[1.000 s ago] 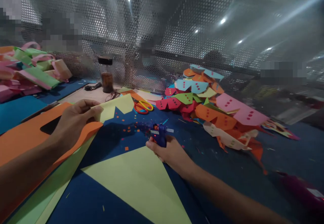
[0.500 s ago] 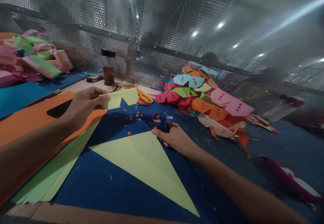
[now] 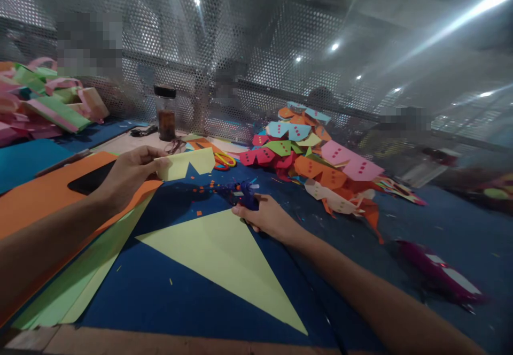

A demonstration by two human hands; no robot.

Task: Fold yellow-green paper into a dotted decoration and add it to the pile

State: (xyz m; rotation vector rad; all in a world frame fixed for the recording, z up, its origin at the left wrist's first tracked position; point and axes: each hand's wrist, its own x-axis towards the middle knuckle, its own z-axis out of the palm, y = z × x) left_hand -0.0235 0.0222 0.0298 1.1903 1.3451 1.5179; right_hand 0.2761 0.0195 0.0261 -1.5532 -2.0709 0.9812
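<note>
Between its thumb and fingers, my left hand (image 3: 130, 176) pinches a pale yellow paper piece (image 3: 200, 161) with a V-shaped notch in its lower edge. My right hand (image 3: 268, 217) is wrapped round a dark blue glue gun (image 3: 247, 199), a clear stick showing at its back and its front towards the left. Below both hands a pale yellow paper triangle (image 3: 224, 259) lies flat on the blue table surface (image 3: 132, 291). Small orange paper bits lie between the hands, by the glue gun's front.
Scissors with yellow and red handles (image 3: 225, 158) lie behind. A pile of coloured paper masks (image 3: 324, 168) stands right, a purple pouch (image 3: 441, 272) farther right. A jar (image 3: 165, 117), a phone (image 3: 90, 178), orange sheets (image 3: 24, 205) and pink-green paper items (image 3: 56, 103) are left.
The view has turned slightly, so most things sit a little farther left in it. Both hands keep hold of the yellow piece and the glue gun.
</note>
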